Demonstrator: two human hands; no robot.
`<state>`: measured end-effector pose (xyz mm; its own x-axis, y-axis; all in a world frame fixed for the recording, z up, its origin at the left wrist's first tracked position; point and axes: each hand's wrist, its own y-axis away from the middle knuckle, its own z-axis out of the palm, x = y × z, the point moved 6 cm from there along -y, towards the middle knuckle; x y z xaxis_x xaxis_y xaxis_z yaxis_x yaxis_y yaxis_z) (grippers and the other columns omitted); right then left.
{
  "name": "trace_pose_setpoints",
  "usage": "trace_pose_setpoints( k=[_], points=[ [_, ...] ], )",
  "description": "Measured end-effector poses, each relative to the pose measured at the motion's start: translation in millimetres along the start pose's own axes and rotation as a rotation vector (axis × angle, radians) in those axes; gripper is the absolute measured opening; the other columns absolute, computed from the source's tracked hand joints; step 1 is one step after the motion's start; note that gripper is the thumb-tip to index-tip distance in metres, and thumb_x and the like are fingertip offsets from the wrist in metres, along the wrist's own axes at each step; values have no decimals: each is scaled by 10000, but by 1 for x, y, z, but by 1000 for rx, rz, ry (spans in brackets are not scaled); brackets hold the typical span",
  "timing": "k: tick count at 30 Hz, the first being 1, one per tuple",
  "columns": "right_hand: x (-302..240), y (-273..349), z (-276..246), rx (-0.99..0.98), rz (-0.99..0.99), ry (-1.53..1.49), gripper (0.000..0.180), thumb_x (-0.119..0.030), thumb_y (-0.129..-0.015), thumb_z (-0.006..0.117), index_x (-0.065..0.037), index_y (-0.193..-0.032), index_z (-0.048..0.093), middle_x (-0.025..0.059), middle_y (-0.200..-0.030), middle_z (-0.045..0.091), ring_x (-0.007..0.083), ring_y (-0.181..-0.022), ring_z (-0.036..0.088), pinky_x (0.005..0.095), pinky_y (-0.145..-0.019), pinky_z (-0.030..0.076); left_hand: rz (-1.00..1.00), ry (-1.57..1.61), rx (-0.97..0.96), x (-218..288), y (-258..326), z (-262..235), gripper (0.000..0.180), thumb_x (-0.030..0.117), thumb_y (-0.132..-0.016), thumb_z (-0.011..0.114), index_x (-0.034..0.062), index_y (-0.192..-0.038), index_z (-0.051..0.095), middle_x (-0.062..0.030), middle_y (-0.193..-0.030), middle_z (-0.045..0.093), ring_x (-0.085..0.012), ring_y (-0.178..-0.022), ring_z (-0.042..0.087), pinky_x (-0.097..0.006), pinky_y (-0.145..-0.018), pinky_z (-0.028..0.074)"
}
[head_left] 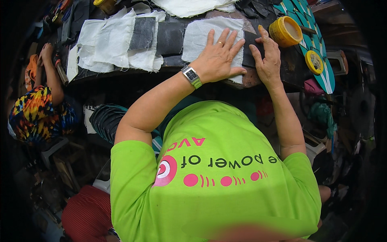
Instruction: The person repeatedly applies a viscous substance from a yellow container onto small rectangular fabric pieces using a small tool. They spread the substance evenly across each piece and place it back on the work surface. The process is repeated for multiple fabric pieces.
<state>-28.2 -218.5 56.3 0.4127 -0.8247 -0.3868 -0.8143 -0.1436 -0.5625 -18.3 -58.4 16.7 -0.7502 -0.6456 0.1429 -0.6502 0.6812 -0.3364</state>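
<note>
My left hand (217, 55) lies flat with its fingers spread on a square of white cloth (195, 38). The cloth rests on dark sheet material at the table's near edge. My right hand (267, 62) is raised just right of the cloth, thumb apart from the fingers and nothing visible in it. Pale yellowish paste sticks to one of its fingertips. Close beside it stands a yellow tub (276, 34) of pale paste. To the left lie a black piece (169, 38) and several frayed white cloth pieces (113, 40), partly overlapping.
A yellow lid (314, 63) smeared with paste sits on teal pieces with white stripes (329, 78) at the right. More white cloth (193, 6) lies at the far side. At left sits a person in a multicoloured shirt (38, 115); red clothing (86, 213) shows lower left.
</note>
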Motion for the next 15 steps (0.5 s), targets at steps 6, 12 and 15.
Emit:
trace_pose_setpoints(
  k=[6,12,15],
  points=[
    [1,0,2,-7,16,-5,584,-271,-956,676,-115,-1487,489,98,-1113,644,257,-1088,588,388,-994,434,11,-6,-14,0,-1,-2,887,681,-944,463,68,-1564,298,-254,-1594,297,-429,-1486,248,-676,-1153,176],
    [4,2,5,-2,31,-27,610,-335,-961,673,-137,-1502,473,94,-1091,642,265,-1070,584,401,-969,445,8,5,-31,0,-1,0,905,696,-939,458,77,-1574,280,-256,-1605,277,-429,-1496,226,-673,-1164,152],
    [4,2,5,-14,37,-28,611,-342,-963,670,-137,-1504,472,102,-1102,638,267,-1081,579,403,-974,445,8,12,-29,-1,-1,1,910,704,-937,454,81,-1576,278,-255,-1607,272,-428,-1499,221,-671,-1167,145]
  ],
)
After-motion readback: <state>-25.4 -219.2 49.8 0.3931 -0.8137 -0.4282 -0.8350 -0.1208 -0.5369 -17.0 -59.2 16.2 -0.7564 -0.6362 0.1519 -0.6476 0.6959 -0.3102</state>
